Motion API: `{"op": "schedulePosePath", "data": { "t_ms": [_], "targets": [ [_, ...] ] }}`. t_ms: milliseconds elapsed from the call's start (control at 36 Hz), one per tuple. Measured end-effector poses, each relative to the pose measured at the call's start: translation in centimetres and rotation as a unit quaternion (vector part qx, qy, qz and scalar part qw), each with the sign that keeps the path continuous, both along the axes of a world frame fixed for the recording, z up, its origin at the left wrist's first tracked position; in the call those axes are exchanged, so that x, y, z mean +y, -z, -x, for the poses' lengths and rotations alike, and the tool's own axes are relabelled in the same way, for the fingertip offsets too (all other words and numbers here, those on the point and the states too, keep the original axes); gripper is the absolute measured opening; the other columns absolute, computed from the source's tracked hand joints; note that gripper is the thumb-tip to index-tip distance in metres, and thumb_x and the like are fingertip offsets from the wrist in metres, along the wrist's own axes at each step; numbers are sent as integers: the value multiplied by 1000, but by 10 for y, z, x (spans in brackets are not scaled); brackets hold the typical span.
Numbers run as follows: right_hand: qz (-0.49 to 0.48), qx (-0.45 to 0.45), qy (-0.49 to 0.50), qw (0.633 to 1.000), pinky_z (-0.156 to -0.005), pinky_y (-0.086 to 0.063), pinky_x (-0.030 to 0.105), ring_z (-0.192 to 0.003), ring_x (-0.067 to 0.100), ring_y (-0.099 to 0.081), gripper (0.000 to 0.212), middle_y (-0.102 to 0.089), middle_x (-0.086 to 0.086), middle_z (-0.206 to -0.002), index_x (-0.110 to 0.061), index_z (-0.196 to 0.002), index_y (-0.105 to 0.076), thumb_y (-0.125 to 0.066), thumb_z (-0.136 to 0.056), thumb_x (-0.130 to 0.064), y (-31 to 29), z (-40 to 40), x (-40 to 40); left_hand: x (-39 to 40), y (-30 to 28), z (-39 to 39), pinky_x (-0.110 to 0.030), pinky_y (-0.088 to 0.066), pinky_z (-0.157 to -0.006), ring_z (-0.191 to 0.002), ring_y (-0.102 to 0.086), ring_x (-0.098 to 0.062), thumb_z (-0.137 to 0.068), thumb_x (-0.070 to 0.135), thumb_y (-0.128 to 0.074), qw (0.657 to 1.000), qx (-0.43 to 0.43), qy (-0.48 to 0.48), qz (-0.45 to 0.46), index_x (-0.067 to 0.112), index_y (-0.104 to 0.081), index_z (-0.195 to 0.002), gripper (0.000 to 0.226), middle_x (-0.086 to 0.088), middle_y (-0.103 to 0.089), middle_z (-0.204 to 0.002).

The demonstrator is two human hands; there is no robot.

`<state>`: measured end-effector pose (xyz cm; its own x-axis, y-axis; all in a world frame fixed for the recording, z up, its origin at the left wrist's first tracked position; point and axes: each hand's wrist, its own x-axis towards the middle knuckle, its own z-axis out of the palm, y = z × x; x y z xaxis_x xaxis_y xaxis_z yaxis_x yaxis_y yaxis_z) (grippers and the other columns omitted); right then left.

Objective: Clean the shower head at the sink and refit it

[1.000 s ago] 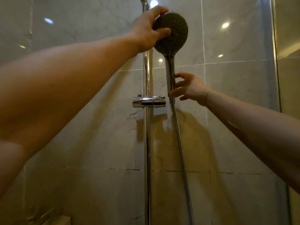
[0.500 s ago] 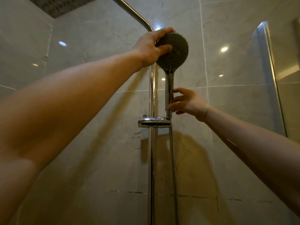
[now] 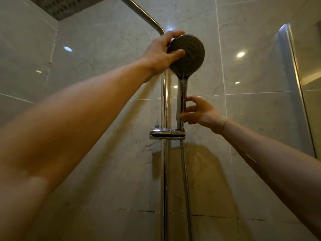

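The hand shower head [image 3: 188, 55] has a round dark spray face and a chrome handle [image 3: 181, 101]. Its handle's lower end sits in the chrome holder [image 3: 166, 133] on the vertical riser rail [image 3: 165, 94]. My left hand [image 3: 160, 53] grips the left rim of the round face, thumb across the front. My right hand [image 3: 199, 112] touches the lower handle with fingertips and thumb, fingers partly spread. The metal hose [image 3: 185, 180] hangs straight down from the holder.
A square overhead rain shower [image 3: 66, 6] hangs at the top left on a bent chrome pipe [image 3: 145, 16]. Grey marble tiles cover the walls. A glass panel with a metal edge [image 3: 298, 84] stands at the right.
The shower handle has dropped into the holder; a second ago it hung beside it. The view has tilted upward, showing the overhead shower. Both hands stay on the shower head.
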<state>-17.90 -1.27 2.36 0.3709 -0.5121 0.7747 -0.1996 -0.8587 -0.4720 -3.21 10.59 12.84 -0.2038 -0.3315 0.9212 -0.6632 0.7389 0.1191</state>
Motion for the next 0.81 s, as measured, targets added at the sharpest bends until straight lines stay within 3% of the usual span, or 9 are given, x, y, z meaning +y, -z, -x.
{"op": "schedulePosePath", "data": {
  "t_ms": [139,250,333,444,500,611,722,806],
  "targets": [
    [18,18,18,1000,-78,-53,26,-91,14,-68,48,-70,-2,-102,-26,-129,-44,-67,-90,-12,3,2,-2,-6,2,2,-46,-50,-98,-112,-48,-14,-93,17,-57,1000,21,3,9,24,-47,-131,40,16,-45,-104],
    [12,40,45,998,-84,-49,27,-92,10,-65,50,-67,0,-109,-25,-133,-43,-65,-91,-10,14,-4,-10,-18,10,-3,-46,-49,-99,-114,-49,-17,-92,15,-57,1000,21,-9,-19,23,-45,-135,46,9,-47,-110],
    [20,23,49,998,-81,-47,22,-99,13,-65,52,-68,0,-114,-24,-137,-43,-65,-91,-14,24,-4,-18,-29,16,-8,-46,-49,-99,-115,-52,-18,-91,13,-58,998,45,32,-20,23,-46,-134,45,2,-52,-117],
    [1,13,31,999,-91,-54,36,-105,17,-66,49,-68,4,-120,-26,-135,-42,-63,-93,-14,29,-3,-22,-37,18,-8,-45,-49,-99,-115,-54,-19,-91,13,-58,996,66,58,-28,23,-47,-132,44,-3,-55,-123],
    [3,13,36,999,-94,-50,34,-106,17,-66,48,-69,4,-120,-24,-136,-42,-63,-93,-14,31,-3,-24,-41,17,-6,-45,-49,-98,-114,-55,-19,-91,14,-58,995,75,61,-33,22,-47,-132,44,-4,-56,-123],
    [-1,5,45,999,-89,-50,27,-105,14,-67,48,-69,6,-123,-21,-137,-42,-61,-94,-15,37,-7,-27,-45,21,-2,-46,-50,-97,-114,-55,-19,-90,17,-59,994,92,60,-24,21,-49,-129,41,-2,-56,-123],
    [1,-24,65,998,-71,-50,12,-92,5,-66,44,-68,5,-125,-23,-135,-43,-61,-95,-16,44,-13,-29,-44,27,1,-47,-49,-98,-117,-53,-20,-90,19,-59,991,117,66,-27,22,-49,-129,40,-1,-54,-126],
    [-8,-43,72,996,-86,-56,27,-104,14,-67,46,-66,6,-128,-23,-136,-43,-62,-94,-17,46,-15,-25,-43,29,3,-49,-47,-99,-118,-53,-22,-90,20,-58,988,135,70,-40,23,-49,-131,42,-2,-55,-127]
  ]
}}
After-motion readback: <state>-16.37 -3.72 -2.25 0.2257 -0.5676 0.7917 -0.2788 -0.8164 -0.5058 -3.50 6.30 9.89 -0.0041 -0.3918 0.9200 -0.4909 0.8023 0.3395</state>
